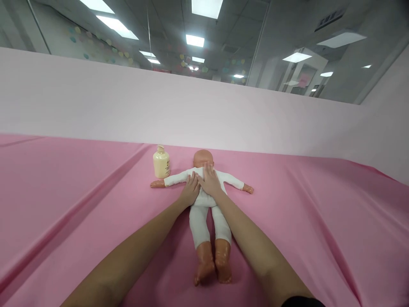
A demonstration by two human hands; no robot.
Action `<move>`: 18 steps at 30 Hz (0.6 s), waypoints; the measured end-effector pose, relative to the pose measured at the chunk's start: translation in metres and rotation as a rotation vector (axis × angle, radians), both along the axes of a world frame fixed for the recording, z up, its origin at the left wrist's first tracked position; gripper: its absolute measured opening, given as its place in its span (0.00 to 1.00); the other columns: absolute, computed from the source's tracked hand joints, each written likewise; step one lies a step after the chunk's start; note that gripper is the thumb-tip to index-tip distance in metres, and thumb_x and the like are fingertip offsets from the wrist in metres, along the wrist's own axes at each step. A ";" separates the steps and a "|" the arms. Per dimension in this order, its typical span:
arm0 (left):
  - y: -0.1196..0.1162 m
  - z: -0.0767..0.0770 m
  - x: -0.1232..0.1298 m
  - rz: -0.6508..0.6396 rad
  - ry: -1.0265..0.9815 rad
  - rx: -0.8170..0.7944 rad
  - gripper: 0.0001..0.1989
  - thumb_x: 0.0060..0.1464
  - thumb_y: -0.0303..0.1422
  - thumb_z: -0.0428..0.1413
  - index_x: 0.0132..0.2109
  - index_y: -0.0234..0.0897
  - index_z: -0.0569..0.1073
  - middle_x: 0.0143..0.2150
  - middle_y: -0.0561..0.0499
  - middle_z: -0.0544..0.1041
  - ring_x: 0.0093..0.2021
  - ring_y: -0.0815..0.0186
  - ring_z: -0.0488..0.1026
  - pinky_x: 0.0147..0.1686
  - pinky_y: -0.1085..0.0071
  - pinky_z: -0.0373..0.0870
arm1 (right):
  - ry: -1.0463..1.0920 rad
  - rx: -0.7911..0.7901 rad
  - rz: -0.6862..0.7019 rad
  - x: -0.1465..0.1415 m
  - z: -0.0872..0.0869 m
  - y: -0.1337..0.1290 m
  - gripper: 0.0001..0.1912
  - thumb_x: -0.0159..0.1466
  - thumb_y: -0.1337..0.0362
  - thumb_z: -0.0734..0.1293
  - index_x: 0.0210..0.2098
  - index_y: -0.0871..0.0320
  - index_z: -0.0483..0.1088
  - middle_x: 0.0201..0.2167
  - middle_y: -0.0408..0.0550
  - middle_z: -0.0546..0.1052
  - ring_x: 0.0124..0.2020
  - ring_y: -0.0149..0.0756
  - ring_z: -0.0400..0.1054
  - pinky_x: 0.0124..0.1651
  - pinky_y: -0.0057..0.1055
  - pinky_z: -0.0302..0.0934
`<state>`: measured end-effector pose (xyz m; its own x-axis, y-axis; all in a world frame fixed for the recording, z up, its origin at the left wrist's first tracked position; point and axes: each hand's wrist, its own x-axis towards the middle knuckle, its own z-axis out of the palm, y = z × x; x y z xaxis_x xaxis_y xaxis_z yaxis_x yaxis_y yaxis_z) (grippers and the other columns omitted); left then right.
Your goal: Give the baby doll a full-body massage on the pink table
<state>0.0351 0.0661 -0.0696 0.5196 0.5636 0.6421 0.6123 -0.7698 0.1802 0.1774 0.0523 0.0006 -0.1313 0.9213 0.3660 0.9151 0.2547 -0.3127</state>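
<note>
Far left: cloth (96, 251) creased by a long fold that runs near the bottle (161, 163). Bottle seen upright, just beyond the doll's outstretched arm on that side. Risk, as judged: bottle could be tipped if the cloth is tugged or that arm is swung upward. Cap state cannot be told.

Left hand (190, 190): laid flat on the side of the doll's back, fingers extended, nothing gripped.

Centre: doll (204, 197) laid on the cloth, apparently face down, arms spread, legs toward the wearer. Its white suit could be rucked up if the palms are dragged rather than lifted. Doll could be rolled or slid if pressed unevenly, since the cloth beneath is loose.

Right hand (211, 182): spread flat on the upper back, fingertips near the head, nothing gripped. Head could be nudged if it is pushed farther forward.

Far right: more folds; the doll could be shifted if the cloth is pulled here.
</note>
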 end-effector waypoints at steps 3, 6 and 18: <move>-0.004 0.006 0.000 0.018 -0.003 -0.060 0.25 0.66 0.32 0.32 0.66 0.22 0.46 0.67 0.29 0.49 0.69 0.55 0.32 0.63 0.41 0.45 | 0.130 -0.025 -0.250 0.009 -0.010 0.007 0.39 0.69 0.50 0.48 0.67 0.73 0.33 0.69 0.64 0.38 0.70 0.49 0.31 0.67 0.49 0.32; -0.007 0.009 -0.001 -0.005 -0.006 -0.098 0.24 0.67 0.33 0.33 0.65 0.25 0.48 0.68 0.31 0.47 0.69 0.56 0.32 0.65 0.43 0.43 | 0.119 -0.081 -0.187 0.024 -0.015 -0.001 0.39 0.68 0.50 0.51 0.67 0.73 0.38 0.68 0.64 0.41 0.69 0.48 0.34 0.68 0.46 0.31; -0.050 0.058 -0.006 -0.041 -0.198 -0.273 0.18 0.63 0.39 0.45 0.57 0.44 0.67 0.63 0.49 0.63 0.66 0.55 0.52 0.63 0.48 0.45 | 0.381 0.151 0.412 0.061 -0.002 -0.080 0.15 0.66 0.56 0.60 0.48 0.52 0.72 0.51 0.50 0.72 0.56 0.42 0.62 0.60 0.44 0.53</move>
<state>0.0287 0.0158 -0.0120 0.4258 0.7100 0.5609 0.5140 -0.7000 0.4958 0.2386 -0.0276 -0.0017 -0.3012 0.7557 0.5815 0.5607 0.6336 -0.5331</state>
